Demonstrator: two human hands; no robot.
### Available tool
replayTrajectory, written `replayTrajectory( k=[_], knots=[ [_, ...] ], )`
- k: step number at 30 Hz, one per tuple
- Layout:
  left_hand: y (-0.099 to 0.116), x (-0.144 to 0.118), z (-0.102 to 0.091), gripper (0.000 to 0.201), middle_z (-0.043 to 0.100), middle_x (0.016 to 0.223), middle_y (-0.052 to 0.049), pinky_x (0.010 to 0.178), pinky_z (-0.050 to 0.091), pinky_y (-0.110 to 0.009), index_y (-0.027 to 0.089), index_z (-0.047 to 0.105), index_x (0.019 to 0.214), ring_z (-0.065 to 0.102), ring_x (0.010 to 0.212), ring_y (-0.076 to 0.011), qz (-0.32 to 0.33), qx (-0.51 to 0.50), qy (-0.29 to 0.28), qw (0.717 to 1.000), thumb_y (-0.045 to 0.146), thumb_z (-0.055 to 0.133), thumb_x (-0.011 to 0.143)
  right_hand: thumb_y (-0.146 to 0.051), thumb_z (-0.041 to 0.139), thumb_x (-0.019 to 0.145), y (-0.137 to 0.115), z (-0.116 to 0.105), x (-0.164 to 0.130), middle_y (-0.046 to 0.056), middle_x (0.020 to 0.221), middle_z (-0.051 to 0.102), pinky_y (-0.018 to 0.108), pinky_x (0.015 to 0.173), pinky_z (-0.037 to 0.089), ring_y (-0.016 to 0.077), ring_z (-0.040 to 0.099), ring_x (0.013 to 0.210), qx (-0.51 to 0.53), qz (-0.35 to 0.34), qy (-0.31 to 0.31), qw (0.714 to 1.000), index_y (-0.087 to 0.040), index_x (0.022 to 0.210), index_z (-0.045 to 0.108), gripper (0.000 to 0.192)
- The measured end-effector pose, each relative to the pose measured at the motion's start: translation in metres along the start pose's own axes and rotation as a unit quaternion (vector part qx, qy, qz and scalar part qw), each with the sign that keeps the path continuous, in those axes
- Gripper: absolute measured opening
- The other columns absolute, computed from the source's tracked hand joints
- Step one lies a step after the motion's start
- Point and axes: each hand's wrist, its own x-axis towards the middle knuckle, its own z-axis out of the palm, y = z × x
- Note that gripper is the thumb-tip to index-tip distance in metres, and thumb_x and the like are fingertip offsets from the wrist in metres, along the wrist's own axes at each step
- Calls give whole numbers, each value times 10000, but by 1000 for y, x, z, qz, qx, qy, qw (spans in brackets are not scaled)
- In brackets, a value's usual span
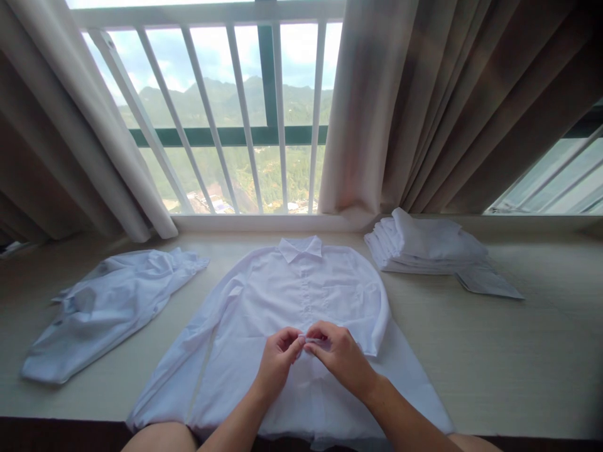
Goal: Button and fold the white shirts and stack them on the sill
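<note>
button under the fingers [301, 342] hidden, shirt [292, 301] hem cut off (bottom edge), town beyond window blurred

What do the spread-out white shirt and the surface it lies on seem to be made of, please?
The white shirt, pinched at its front placket by the left hand and right hand, looks like thin, matte woven cloth, perhaps cotton or a blend: it creases softly and lets light through. The ledge looks like pale wood-grain laminate or wood with a dull finish, judging by its fine streaks.
</note>
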Motion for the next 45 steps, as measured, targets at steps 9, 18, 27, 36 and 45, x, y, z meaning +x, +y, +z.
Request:
replayTrajectory(
  k=[9, 18, 27, 36, 45],
  knots=[
    [7, -2, 3, 336, 564, 644, 17, 549, 339, -219, 140, 717, 827, 431, 584, -95, -10, 1, 14, 1000, 473, 762, 815, -238, 675, 894, 1, -6, 0, 7, 853, 733, 288, 777, 509, 176, 681, 822, 12, 13, 11, 1000, -217, 917, 725, 59],
    [6, -1, 3, 325, 577, 632, 19, 547, 363, -230, 143, 745, 868, 448, 564, -95, -6, -2, 22, 1000, 466, 751, 828, -252, 677, 884, 4, -9, 0, 12, 855, 740, 296, 780, 517, 180, 688, 824, 3, 15, 18, 1000, -215, 911, 722, 64],
    [6, -1, 4, 330, 568, 613, 22, 559, 377, -240, 153, 746, 840, 448, 560, -101, -10, -5, 26, 1000, 481, 756, 813, -262, 677, 885, 7, -8, -1, 18, 875, 747, 320, 802, 526, 188, 684, 826, -14, 2, 20, 1000, -223, 913, 717, 63],
    [11, -2, 5, 329, 560, 608, 24, 578, 387, -244, 148, 751, 848, 444, 568, -100, -16, -4, 29, 999, 475, 754, 816, -273, 679, 886, 5, -7, -1, 20, 872, 748, 311, 795, 531, 189, 695, 837, 3, 17, 25, 1000, -219, 921, 724, 79],
    [9, -1, 5, 281, 626, 702, 5, 601, 407, -240, 162, 753, 863, 480, 611, -105, -1, -1, 24, 1000, 440, 759, 824, -297, 667, 899, 10, -4, -1, 24, 873, 749, 316, 791, 535, 192, 692, 835, 0, 8, 25, 1000, -224, 928, 722, 96]
  ],
)
